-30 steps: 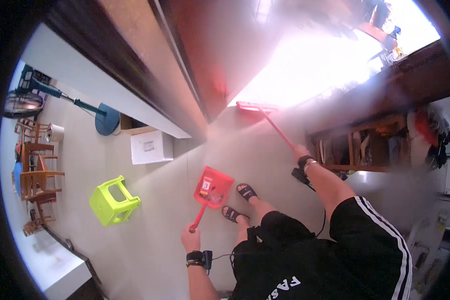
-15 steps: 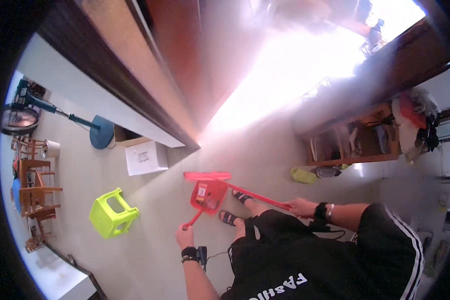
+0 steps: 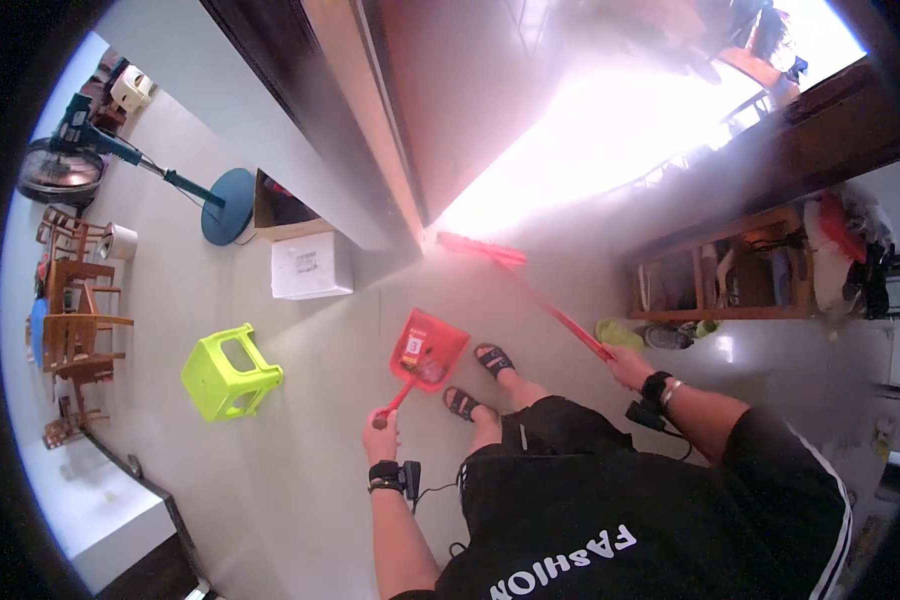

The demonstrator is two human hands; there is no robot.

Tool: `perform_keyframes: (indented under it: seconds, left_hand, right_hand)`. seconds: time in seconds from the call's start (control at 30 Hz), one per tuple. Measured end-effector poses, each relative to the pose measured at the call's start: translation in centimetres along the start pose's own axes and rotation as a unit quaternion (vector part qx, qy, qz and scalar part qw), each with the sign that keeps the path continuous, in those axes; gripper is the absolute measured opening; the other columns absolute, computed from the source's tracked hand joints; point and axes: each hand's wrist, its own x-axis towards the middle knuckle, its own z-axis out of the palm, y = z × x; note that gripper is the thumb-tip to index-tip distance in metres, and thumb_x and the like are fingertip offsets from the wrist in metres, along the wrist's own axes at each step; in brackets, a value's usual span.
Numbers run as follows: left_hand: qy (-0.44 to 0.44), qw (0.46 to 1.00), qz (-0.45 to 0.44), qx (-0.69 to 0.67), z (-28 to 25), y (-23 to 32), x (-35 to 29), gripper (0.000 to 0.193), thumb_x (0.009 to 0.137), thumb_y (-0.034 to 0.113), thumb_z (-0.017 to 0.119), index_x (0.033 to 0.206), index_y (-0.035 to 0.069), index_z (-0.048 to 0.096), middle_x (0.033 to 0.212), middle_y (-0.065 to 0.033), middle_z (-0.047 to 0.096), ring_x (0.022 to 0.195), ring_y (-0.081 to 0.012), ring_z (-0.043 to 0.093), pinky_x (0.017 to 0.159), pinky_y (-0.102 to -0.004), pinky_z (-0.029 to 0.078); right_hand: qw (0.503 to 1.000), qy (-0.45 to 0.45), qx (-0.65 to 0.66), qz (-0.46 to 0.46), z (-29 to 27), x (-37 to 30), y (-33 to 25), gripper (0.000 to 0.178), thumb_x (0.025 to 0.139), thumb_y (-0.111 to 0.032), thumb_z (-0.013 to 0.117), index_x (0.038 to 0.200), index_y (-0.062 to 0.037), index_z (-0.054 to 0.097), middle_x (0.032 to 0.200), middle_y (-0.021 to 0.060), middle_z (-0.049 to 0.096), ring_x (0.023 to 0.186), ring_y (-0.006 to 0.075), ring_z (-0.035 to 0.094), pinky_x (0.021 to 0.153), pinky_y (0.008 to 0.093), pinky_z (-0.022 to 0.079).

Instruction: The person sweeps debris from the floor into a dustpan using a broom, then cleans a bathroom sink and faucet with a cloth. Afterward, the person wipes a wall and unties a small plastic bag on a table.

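- Left hand (image 3: 381,437): fingers wrapped around the handle end of the red dustpan (image 3: 425,352).
- Dustpan: pan rests on the pale floor (image 3: 300,470), just left of the sandalled feet (image 3: 478,380).
- Right hand (image 3: 628,366): fingers wrapped around the red broom (image 3: 530,290) at the upper end of its stick.
- Broom: stick slants up-left; head lies on the floor near the doorway, beyond the dustpan.
- Left of the dustpan: lime-green stool (image 3: 230,372); white box (image 3: 312,265) above it.
- Far left: standing fan (image 3: 100,165) and wooden chairs (image 3: 70,330).

Harsh glare floods in from the upper right — hazy, washed-out centre, bent dark fisheye rim.
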Motion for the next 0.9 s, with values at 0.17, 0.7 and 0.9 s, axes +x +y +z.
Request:
perform_keyframes:
  seconds: [0.17,0.7,0.9]
  left_hand:
    - [0.021,1.0,-0.006,-0.006,-1.5,-1.7,-0.1,0.024,0.083,0.02,0.064,0.103,0.007,0.059,0.072,-0.0025,0.057,0.058,-0.0107,0.057,0.042,-0.0255,0.05]
    - [0.114,0.985,-0.02,-0.128,-3.6,-7.7,-2.3,0.024,0.082,0.015,0.065,0.103,0.004,0.058,0.083,-0.0053,0.059,0.068,-0.0128,0.057,0.052,-0.0267,0.052]
    - [0.143,0.98,-0.043,-0.134,-3.5,-9.9,-1.6,0.023,0.08,0.016,0.067,0.099,0.004,0.06,0.076,-0.003,0.058,0.062,-0.0107,0.055,0.049,-0.0241,0.047]
  right_hand:
    - [0.971,-0.148,0.141,0.124,2.6,1.6,-1.8,0.039,0.091,-0.019,0.043,0.128,-0.0276,0.051,0.053,-0.0014,0.043,0.041,0.0107,0.047,0.034,0.0288,0.04]
    - [0.954,-0.091,-0.215,-0.189,3.5,0.1,-6.3,0.045,0.084,-0.014,0.046,0.127,-0.025,0.048,0.093,0.0197,0.064,0.085,0.0391,0.061,0.07,0.0499,0.048]
    - [0.955,-0.033,-0.168,-0.244,8.1,8.1,-9.6,0.024,0.086,-0.017,0.045,0.105,-0.0108,0.059,0.08,0.0198,0.063,0.076,0.0389,0.061,0.065,0.0483,0.048]
